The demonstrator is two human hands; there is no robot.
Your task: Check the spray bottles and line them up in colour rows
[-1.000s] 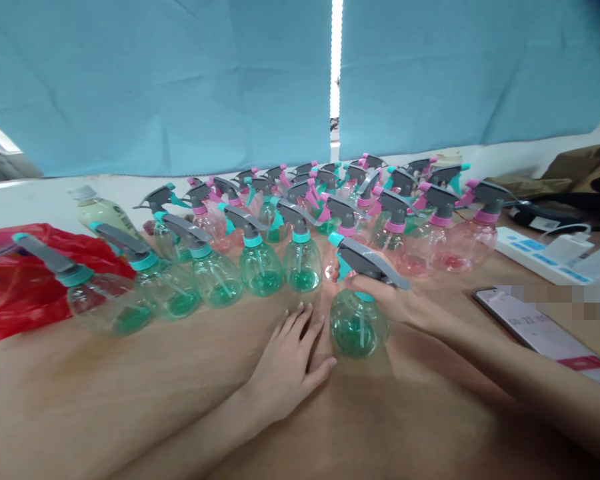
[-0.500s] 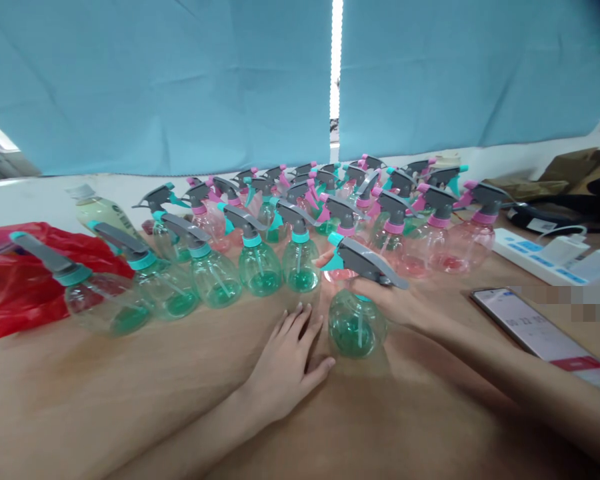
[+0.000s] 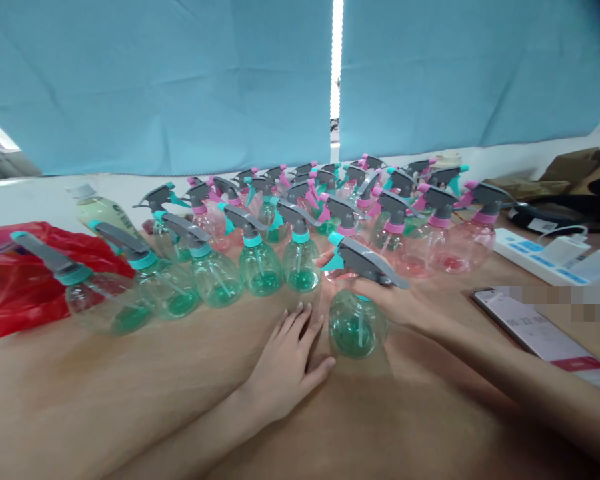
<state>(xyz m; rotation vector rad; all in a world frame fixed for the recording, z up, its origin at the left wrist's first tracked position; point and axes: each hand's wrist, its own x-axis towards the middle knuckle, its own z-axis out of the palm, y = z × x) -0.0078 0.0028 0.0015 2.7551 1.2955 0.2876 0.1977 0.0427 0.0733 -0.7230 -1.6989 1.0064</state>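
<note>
My right hand [image 3: 380, 300] is closed round the neck of a clear green spray bottle [image 3: 356, 327] with a grey and turquoise trigger head. The bottle stands upright on the wooden table [image 3: 180, 393], its nozzle pointing left. Part of my fingers is hidden behind the spray head. My left hand [image 3: 293, 360] lies flat on the table just left of this bottle, fingers spread and holding nothing. Past my left fingertips, a row of green spray bottles [image 3: 260, 270] with turquoise collars runs off to the left.
Several pink spray bottles [image 3: 463, 243] stand behind, mixed with green ones. A red plastic bag [image 3: 15, 280] and a pale drink bottle [image 3: 103, 213] are at the left. At the right lie a phone [image 3: 535, 330] and a white power strip [image 3: 535, 257]. Blue curtains [image 3: 155, 87] hang behind.
</note>
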